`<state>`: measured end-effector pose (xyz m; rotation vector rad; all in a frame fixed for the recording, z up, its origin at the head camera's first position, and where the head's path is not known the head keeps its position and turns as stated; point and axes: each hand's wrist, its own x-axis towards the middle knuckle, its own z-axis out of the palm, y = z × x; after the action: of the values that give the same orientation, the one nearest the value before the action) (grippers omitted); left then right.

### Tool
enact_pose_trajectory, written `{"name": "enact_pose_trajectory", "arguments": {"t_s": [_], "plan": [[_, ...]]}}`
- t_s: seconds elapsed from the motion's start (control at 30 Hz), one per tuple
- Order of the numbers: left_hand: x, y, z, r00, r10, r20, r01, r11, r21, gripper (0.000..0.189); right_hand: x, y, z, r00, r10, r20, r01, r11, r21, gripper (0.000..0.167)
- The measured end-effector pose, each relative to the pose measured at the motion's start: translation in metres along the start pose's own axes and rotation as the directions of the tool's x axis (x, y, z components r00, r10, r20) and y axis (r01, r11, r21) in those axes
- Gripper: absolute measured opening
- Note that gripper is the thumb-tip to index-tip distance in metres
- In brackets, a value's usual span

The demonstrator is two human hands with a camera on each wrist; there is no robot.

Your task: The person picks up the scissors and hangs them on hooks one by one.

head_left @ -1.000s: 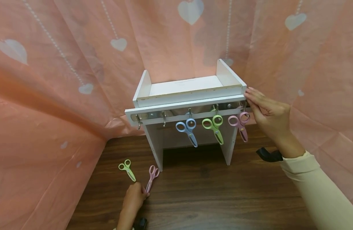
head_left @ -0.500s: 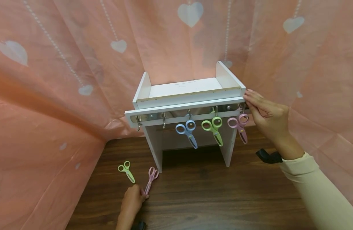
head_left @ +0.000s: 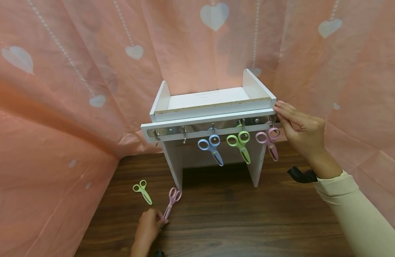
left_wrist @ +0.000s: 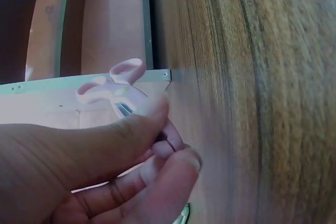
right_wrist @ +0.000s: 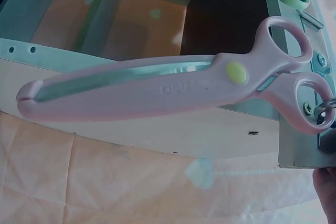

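In the head view my left hand [head_left: 148,228] pinches the blade end of pink scissors [head_left: 172,200] between thumb and fingers, low over the wooden surface. Their handle loops point toward the foot of the white shelf [head_left: 213,115]; the left wrist view shows these pink scissors [left_wrist: 128,90] beyond my thumb. Green scissors [head_left: 143,192] lie just left of them. With extended fingers, my right hand [head_left: 301,130] touches the shelf's upper right end. Beside it another pair of pink scissors [head_left: 270,144] hangs from a hook, filling the right wrist view.
Blue scissors [head_left: 212,148] and more green scissors [head_left: 240,146] also hang on the rail. Two hooks at its left, including the end hook [head_left: 155,137], carry nothing. A pink curtain [head_left: 72,107] with white hearts encloses the dark wooden surface [head_left: 236,221].
The pink scissors in my left hand have shifted slightly right, closer to the shelf's left leg. My right hand stays at the shelf's end, and the hanging scissors keep their hooks.
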<state>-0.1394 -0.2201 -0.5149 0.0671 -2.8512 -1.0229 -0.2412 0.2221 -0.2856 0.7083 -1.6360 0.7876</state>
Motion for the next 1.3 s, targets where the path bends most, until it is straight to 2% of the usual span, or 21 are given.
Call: {"name": "enact_pose_trajectory", "arguments": {"t_s": [0.17, 0.47, 0.6, 0.83, 1.3], "plan": [[-0.001, 0.002, -0.002, 0.999, 0.032, 0.016, -0.030, 0.995, -0.093, 0.025, 0.000, -0.001, 0.000, 1.000, 0.000, 0.003, 0.000, 1.000, 0.001, 0.032], [0.002, 0.013, -0.004, 0.998, 0.062, 0.011, -0.059, 0.983, -0.175, 0.021, 0.001, -0.001, -0.001, 1.000, 0.000, 0.000, 0.000, 1.000, 0.012, 0.032], [0.001, 0.019, -0.005, 0.996, 0.088, 0.001, -0.086, 0.973, -0.214, 0.020, 0.000, -0.001, -0.001, 1.000, 0.002, 0.003, -0.002, 1.000, 0.015, 0.032], [0.001, 0.028, -0.007, 0.995, 0.099, -0.013, -0.099, 0.953, -0.286, 0.017, 0.000, -0.001, -0.002, 1.000, 0.000, 0.008, 0.000, 1.000, 0.014, 0.032], [-0.003, 0.044, -0.015, 0.987, 0.105, -0.124, -0.142, 0.930, -0.340, 0.015, 0.001, -0.001, 0.000, 1.000, -0.001, -0.004, 0.001, 1.000, 0.007, 0.030]]}}
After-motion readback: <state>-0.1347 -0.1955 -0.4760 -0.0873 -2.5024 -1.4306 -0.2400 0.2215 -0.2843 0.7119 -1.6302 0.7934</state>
